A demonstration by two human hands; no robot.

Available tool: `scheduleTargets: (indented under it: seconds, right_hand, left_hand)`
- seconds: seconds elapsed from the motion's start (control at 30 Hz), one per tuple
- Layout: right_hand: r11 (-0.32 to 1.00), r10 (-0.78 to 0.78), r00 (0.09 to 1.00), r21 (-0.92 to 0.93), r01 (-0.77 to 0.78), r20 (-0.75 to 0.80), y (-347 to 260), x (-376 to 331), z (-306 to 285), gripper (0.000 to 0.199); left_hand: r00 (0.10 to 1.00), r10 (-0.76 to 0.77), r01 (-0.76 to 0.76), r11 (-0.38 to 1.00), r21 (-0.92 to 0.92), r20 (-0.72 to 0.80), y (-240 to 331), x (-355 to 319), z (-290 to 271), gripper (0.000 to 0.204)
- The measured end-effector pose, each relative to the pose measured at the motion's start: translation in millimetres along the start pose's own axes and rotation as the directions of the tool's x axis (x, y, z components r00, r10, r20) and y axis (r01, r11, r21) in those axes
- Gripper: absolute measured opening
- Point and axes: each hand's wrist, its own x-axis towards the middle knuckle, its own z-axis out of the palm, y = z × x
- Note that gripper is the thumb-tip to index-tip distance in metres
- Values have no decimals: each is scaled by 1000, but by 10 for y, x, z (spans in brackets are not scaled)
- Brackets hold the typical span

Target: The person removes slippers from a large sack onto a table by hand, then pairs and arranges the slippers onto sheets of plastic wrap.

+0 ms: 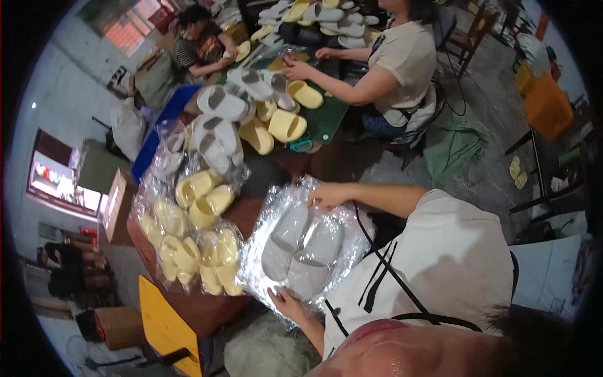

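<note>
A clear plastic bag (254,254) with a pair of grey slide slippers (286,242) inside lies flat in front of me, partly over the table's edge. My right hand (330,195) has its fingers curled on the bag's far edge, above the slippers. At the lower edge, my left hand (289,305) grips the plastic near the slippers' heels, its fingers partly hidden. Beside the bag are bagged yellow slippers (220,257) in several packs. Loose grey slippers (223,103) and yellow slippers (287,125) are heaped farther up the table.
Teal scissors (301,144) lie on the green tabletop (336,116). One co-worker (402,69) sits at the table's far right, another person (204,47) at the far end. A yellow board (160,320) and a cardboard box (119,207) stand left. An orange chair (546,107) is at right.
</note>
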Motion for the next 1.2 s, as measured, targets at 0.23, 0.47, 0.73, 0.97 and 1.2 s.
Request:
scheduleTargets:
  seconds: [0.23,0.47,0.73,0.97,1.2]
  right_hand:
    - [984,-123,987,114,135,-105,-268,27,35,66]
    - [338,116,990,941,30,-74,206,160,120,31]
    - [904,-276,961,342,255,16,-208,116,182,89]
    - [954,-299,947,2,301,119,-148,211,173,107]
    - [911,-211,976,375,174,59,-181,144,191,70]
  left_hand:
    - [997,79,-78,992,100,-6,125,-33,64,58]
    - [998,52,-54,996,66,23,146,-7,56,58]
    - [999,41,-41,996,81,0,116,7,30,58]
    - [998,65,-64,993,100,-7,135,-25,44,57]
    - [993,115,-118,984,137,30,-193,124,-93,57]
